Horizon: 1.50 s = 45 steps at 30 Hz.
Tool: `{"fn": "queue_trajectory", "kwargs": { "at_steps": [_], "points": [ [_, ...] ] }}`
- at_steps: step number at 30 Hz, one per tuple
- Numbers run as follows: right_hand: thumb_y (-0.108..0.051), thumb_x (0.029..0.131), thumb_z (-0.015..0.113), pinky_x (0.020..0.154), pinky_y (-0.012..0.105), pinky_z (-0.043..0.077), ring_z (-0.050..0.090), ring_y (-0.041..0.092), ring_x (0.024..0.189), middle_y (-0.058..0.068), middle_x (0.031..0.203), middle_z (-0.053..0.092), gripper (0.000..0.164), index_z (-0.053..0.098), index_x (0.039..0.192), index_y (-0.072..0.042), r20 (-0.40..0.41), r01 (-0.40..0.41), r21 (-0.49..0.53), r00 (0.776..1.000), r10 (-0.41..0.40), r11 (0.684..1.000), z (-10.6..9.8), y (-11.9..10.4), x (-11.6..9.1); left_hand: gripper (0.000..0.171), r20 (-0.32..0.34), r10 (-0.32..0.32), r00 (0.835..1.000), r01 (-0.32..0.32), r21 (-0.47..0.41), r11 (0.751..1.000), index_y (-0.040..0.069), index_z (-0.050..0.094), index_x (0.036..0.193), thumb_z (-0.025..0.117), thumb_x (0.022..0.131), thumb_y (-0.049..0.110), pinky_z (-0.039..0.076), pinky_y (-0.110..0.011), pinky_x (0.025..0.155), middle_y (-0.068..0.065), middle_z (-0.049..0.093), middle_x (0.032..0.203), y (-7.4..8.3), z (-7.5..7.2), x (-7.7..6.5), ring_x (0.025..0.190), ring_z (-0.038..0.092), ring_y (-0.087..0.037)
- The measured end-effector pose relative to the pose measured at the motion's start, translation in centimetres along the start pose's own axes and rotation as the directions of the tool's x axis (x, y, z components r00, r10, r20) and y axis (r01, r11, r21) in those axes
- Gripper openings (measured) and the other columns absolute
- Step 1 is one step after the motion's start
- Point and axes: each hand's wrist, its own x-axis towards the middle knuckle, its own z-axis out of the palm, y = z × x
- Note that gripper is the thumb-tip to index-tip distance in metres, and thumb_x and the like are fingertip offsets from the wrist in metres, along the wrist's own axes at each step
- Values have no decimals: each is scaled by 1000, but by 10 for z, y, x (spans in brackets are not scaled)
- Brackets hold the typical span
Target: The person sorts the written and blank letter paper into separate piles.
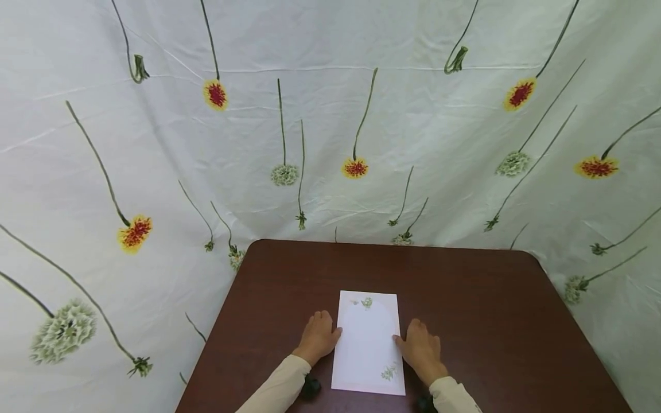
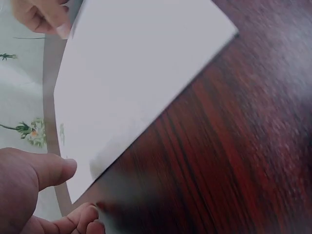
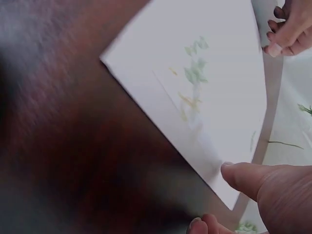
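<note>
A white paper sheet (image 1: 365,344) with small green plant prints lies lengthwise on the table in the head view. My left hand (image 1: 317,337) rests at its left long edge, thumb on the border and fingers out on the tabletop. At the right edge, my right hand (image 1: 420,349) sits the same way, its thumb touching the border. In the left wrist view the left thumb (image 2: 58,171) overlaps the sheet, with the other fingers apart from it beyond the edge. The right thumb (image 3: 243,176) lies over the sheet in the right wrist view, fingertips below the edge.
The dark red-brown wooden table (image 1: 480,304) has rounded far corners. Behind it hangs a white cloth (image 1: 320,34) printed with flowers and stems. Dark wrist cameras show under both wrists, the left camera (image 1: 311,387) being plainer to see.
</note>
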Motion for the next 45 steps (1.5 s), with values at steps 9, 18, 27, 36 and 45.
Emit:
{"fn": "queue_trajectory", "kwargs": {
  "at_steps": [9, 18, 27, 36, 45],
  "points": [
    [-25, 89, 82, 86, 64, 49, 70, 48, 92, 24, 96, 67, 51, 55, 112, 12, 7, -64, 92, 998, 64, 994, 8, 0, 1, 35, 26, -46, 999, 49, -94, 994, -10, 62, 113, 73, 97, 19, 52, -55, 92, -20, 60, 106, 4, 1, -1, 100, 61, -36],
    [-17, 91, 77, 74, 60, 53, 70, 44, 82, 27, 89, 67, 42, 54, 109, 15, 68, -148, 191, 988, 138, 970, 7, -7, 2, 32, 62, -56, 996, 67, -196, 978, 0, 58, 70, 69, 96, 14, 41, -35, 59, -5, 52, 75, 5, 5, 8, 66, 45, -19],
    [-14, 93, 71, 70, 55, 53, 68, 40, 81, 29, 95, 69, 34, 56, 109, 12, 98, -155, 217, 986, 137, 964, 6, -9, 2, 50, 104, -108, 989, 135, -313, 940, 16, 37, 57, 67, 97, 13, 22, -26, 50, 7, 28, 55, 2, 7, 9, 52, 27, -10],
    [-14, 94, 71, 76, 58, 55, 70, 45, 90, 31, 103, 69, 37, 59, 114, 14, 102, -144, 216, 987, 125, 966, 8, -7, 3, 24, 58, -146, 988, 157, -334, 929, -2, 61, 95, 75, 96, 17, 49, -37, 69, -9, 61, 84, 4, 5, 9, 76, 57, -21],
    [-12, 93, 71, 76, 57, 55, 69, 44, 89, 30, 102, 69, 34, 59, 112, 13, 104, -129, 223, 989, 108, 966, 8, -6, 4, 20, -1, -144, 990, 133, -383, 914, 4, 59, 92, 75, 95, 16, 46, -34, 66, -7, 60, 82, 3, 9, 12, 74, 56, -20]
  ]
}}
